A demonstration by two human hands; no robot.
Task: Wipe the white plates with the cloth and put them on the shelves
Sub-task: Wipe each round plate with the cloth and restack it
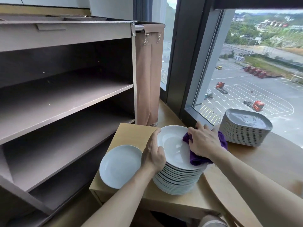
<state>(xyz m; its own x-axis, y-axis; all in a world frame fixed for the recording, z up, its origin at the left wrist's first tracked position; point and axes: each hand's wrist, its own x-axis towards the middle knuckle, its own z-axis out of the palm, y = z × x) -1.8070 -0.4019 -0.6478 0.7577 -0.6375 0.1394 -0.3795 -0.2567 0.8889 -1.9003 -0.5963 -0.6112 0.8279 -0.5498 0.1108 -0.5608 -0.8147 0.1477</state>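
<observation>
We find the left grip (153, 154) clasping the top plate (172, 143) of the stack (177, 179), the right grip (203, 141) clutching the cloth (196, 158) upon it. The shelves (65, 94) left of the stack hold no plates; we judge most work remains.

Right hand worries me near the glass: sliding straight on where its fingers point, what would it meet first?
Likely the dark window frame past the top plate; depth is unclear.

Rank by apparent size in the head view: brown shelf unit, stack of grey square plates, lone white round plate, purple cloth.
1. brown shelf unit
2. stack of grey square plates and lone white round plate: too alike to rank
3. purple cloth
</observation>
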